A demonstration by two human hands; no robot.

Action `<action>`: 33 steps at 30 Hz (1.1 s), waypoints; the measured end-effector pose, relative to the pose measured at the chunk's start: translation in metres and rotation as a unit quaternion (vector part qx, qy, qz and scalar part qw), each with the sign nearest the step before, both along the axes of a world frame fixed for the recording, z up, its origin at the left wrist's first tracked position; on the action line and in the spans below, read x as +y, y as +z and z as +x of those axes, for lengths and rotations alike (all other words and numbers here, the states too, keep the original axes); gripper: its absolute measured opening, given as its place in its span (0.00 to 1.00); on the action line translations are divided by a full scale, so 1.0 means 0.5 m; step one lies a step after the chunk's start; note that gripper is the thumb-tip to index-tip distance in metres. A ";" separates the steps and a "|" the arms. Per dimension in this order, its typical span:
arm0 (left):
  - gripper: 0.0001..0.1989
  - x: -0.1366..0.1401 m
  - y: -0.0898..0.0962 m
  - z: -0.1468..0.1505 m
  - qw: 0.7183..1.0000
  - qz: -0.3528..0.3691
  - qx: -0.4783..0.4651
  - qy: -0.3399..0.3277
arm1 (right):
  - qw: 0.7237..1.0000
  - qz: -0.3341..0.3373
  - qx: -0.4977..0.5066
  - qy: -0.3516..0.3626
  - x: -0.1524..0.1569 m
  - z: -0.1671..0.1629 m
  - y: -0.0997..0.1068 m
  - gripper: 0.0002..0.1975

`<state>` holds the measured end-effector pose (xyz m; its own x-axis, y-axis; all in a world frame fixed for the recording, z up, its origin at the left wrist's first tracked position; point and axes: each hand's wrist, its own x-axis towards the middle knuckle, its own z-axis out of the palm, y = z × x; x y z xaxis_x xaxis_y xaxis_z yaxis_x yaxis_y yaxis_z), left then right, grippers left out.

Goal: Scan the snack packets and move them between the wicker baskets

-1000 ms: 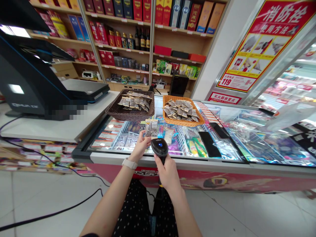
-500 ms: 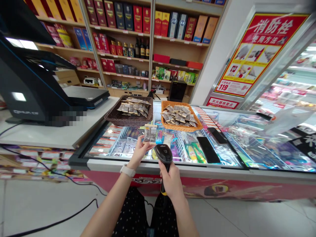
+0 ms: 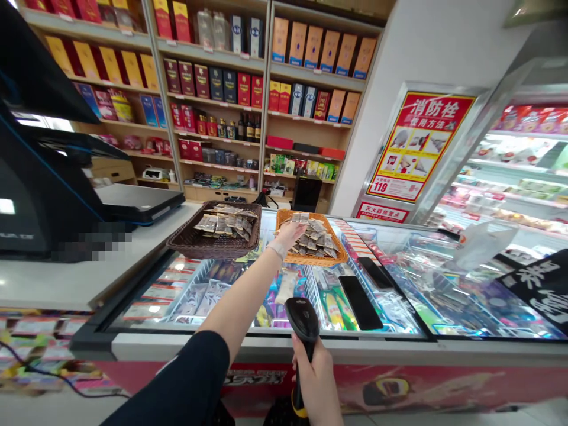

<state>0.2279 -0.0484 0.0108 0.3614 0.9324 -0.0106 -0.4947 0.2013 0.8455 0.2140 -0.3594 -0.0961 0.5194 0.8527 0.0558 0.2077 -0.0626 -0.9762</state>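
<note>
My left hand (image 3: pixel 290 233) reaches over the near left part of the orange wicker basket (image 3: pixel 290 258), which holds a heap of small clear packets with brownish contents (image 3: pixel 326 244). A small packet (image 3: pixel 300 217) shows at the fingertips, and the fingers seem closed on its near edge. My right hand (image 3: pixel 316 373) is wrapped around the handle of a black barcode scanner (image 3: pixel 302 316), held upright in front of the freezer's edge. Left of the orange basket, a dark brown wicker basket (image 3: pixel 199 251) holds more such packets (image 3: pixel 228 223).
Both baskets rest on the glass top of a chest freezer (image 3: pixel 146 307). Two black phones (image 3: pixel 360 302) lie to the right, near a clear plastic bag (image 3: pixel 483 245). A scale (image 3: pixel 139 201) stands on the counter at left. Stocked shelves (image 3: pixel 217 100) line the back wall.
My left hand has moved forward and right, from in front of the baskets to over the orange one, with the packet. The scanner stays in my right hand. The view has tilted up.
</note>
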 end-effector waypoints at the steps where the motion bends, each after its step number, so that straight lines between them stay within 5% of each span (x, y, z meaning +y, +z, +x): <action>1: 0.12 0.013 -0.003 0.013 1.000 0.002 0.008 -0.006 | 1.000 0.000 0.004 -0.004 -0.001 0.002 -0.003 0.35; 7: 0.21 0.029 -0.056 -0.021 0.998 0.030 0.057 -0.019 | 1.000 -0.030 0.007 0.001 -0.002 0.018 -0.020 0.34; 12: 0.18 0.043 -0.065 -0.191 0.971 0.116 0.195 0.074 | 0.999 -0.022 -0.002 0.039 0.009 0.002 -0.011 0.33; 14: 0.14 0.063 -0.057 -0.294 0.905 0.178 0.338 0.184 | 0.998 -0.007 -0.001 0.057 0.016 -0.016 -0.004 0.33; 16: 0.15 0.087 -0.044 -0.401 0.793 0.207 0.511 0.260 | 0.997 0.006 -0.002 0.073 0.022 -0.037 0.000 0.33; 20: 0.19 0.129 -0.025 -0.554 0.711 0.140 0.612 0.318 | 0.994 0.009 -0.021 0.105 0.029 -0.074 0.001 0.33; 23: 0.21 0.158 -0.027 -0.582 0.663 0.105 0.675 0.307 | 0.992 0.008 -0.034 0.120 0.029 -0.091 -0.002 0.32; 26: 0.26 0.184 -0.040 -0.564 0.652 0.070 0.694 0.296 | 0.992 0.011 -0.037 0.119 0.029 -0.097 -0.010 0.31; 33: 0.34 0.206 -0.056 -0.550 0.690 0.030 0.659 0.299 | 0.991 -0.014 -0.050 0.121 0.027 -0.089 -0.023 0.31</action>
